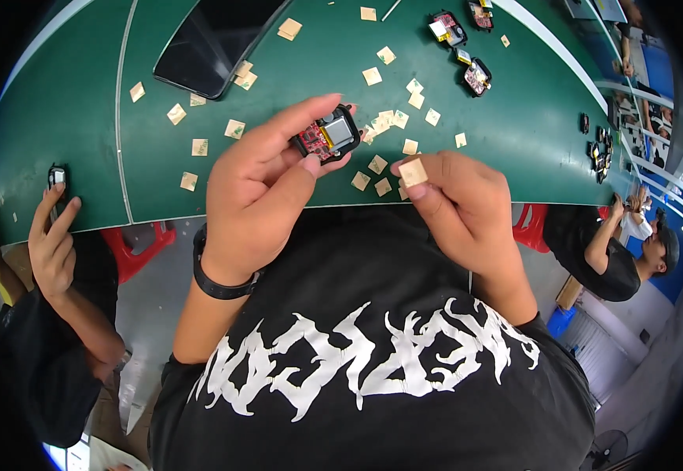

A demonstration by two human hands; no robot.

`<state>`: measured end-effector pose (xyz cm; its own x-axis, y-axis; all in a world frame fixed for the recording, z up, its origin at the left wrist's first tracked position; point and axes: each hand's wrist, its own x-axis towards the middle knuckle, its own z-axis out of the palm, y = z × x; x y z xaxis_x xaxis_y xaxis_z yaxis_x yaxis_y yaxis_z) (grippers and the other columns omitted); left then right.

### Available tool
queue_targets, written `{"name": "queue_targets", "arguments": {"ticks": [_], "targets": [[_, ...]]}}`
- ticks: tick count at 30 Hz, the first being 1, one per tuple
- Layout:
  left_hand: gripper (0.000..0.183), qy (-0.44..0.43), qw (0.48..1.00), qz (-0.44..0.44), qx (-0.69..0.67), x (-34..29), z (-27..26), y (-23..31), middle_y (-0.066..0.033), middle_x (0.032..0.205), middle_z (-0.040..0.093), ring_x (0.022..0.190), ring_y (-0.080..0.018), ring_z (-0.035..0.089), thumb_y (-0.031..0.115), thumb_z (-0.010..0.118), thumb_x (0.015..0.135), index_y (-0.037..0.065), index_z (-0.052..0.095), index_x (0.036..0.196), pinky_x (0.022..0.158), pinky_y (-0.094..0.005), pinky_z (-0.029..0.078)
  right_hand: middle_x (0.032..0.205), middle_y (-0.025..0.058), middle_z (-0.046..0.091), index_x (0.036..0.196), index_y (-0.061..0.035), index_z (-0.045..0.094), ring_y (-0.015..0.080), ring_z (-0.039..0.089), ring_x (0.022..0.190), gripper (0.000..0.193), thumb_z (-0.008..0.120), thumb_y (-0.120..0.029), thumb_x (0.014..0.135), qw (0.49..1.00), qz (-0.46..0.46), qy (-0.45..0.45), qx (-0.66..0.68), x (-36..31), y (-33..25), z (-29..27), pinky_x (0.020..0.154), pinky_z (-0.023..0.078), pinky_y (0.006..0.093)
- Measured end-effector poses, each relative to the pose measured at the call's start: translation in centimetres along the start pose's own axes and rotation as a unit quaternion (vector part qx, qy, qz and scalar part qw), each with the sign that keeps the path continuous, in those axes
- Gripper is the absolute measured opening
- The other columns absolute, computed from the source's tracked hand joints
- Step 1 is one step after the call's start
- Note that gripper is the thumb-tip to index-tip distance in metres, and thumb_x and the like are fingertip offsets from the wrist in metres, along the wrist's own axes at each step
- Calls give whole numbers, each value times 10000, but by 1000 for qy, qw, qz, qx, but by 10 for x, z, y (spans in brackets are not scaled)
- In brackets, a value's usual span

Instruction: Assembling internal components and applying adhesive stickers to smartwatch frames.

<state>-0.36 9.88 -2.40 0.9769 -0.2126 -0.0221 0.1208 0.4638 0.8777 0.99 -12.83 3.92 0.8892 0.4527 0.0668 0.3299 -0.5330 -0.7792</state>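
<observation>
The left hand (267, 188) grasps a small black device (328, 135) with its casing open, showing a red circuit board and a grey metal part inside. The thumb presses its near edge and the fingers curl over its far side, holding it just above the near edge of the green surface (514, 141). A black band sits on that wrist.

The right hand (455, 200) is to the right of the device, near it but apart. Its thumb and forefinger pinch a small tan square sticker (413, 171), held flat-side up at the fingertips, slightly nearer and to the right of the device.

Many more tan squares (388, 119) lie scattered across the surface, the thickest cluster between and just beyond the two hands. Further off to the right sit several similar open devices (476, 77) with red boards. A dark phone (212, 39) lies far to the left.

At the left edge another person's hand (52, 239) rests with fingers raised by the surface's near rim, just near a small black object (57, 176). A second person (632, 251) in dark clothes sits at the far right.
</observation>
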Motion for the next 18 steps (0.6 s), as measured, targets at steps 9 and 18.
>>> {"name": "queue_targets", "arguments": {"ticks": [9, 18], "targets": [[457, -30, 998, 23, 49, -1, -4, -1, -318, 1392, 545, 1244, -392, 614, -98, 433, 967, -115, 452, 1424, 1034, -440, 527, 956, 125, 651, 1154, -47, 636, 291, 607, 693, 348, 709, 13, 819, 999, -14, -21, -35, -12, -13, 5, 641, 508, 380], [423, -51, 983, 4, 178, 3, -4, 4, -310, 1413, 531, 1244, -361, 614, -92, 421, 989, -117, 468, 1408, 1050, -432, 513, 847, 93, 677, 945, -3, 728, 215, 630, 676, 317, 755, 21, 630, 947, -214, 44, -235, 18, 11, 9, 566, 491, 299]]}}
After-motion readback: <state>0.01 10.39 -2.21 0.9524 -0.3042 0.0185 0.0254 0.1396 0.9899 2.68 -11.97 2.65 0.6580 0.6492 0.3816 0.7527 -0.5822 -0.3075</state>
